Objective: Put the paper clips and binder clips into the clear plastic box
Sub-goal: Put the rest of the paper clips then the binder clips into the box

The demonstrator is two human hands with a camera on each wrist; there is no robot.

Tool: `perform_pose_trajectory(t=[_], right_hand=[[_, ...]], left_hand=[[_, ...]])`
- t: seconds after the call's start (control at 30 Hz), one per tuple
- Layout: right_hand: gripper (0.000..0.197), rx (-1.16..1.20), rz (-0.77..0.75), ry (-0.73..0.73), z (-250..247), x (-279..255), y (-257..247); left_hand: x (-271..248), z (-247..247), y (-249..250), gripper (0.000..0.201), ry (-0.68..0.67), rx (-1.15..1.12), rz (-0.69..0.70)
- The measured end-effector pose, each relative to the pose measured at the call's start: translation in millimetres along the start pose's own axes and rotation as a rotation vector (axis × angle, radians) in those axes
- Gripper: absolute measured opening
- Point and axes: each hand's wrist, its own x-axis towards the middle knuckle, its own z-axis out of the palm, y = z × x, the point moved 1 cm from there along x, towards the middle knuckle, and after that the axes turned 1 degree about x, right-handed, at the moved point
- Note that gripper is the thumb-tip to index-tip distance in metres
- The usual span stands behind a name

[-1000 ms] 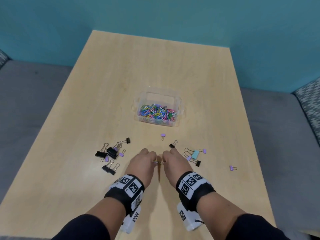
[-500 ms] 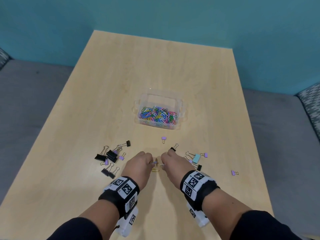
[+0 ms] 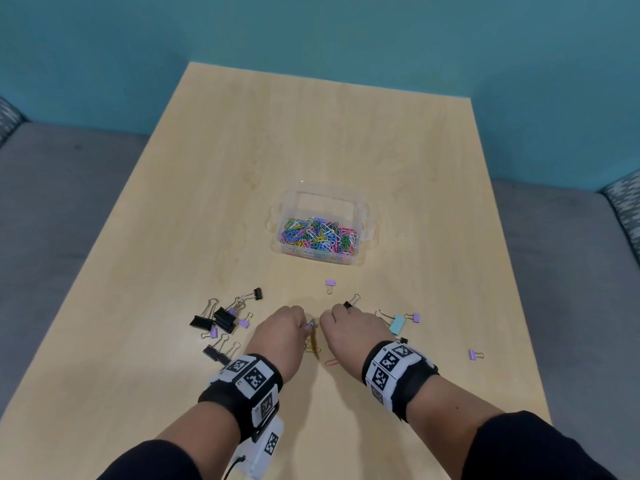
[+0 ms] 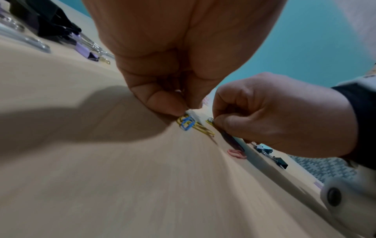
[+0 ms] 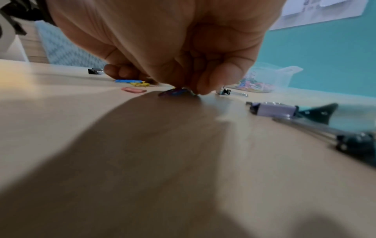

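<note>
Left wrist view shows our left hand [image 4: 162, 67] pinching a blue paper clip [image 4: 187, 124] over a yellow paper clip [image 4: 200, 127] on the table [image 4: 122, 177], while our right hand [image 4: 280, 112] pinches a dark clip; the right wrist view blurs it. Head view alone shows the clear plastic box [image 3: 320, 233] at 12 o'clock, with black binder clips [image 3: 221, 318] at 9 o'clock and a teal binder clip [image 3: 396, 323] at 3 o'clock.

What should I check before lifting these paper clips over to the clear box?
1. Left hand pinches the blue and yellow paper clips: ok.
2. Right hand pinches a dark paper clip: ok.
3. Clear plastic box open on top: ok.
4. Path to the box: a purple binder clip lies between, low: ok.
5. Pink paper clip left on the table: not ok.
</note>
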Motion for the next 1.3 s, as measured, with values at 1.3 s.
perform_pose_trajectory(t=[1.3], right_hand=[[0.01, 0.622, 0.343, 0.205, 31, -23, -14]], left_hand=[[-20, 8, -9, 0.015, -0.009, 0.166, 0.179]])
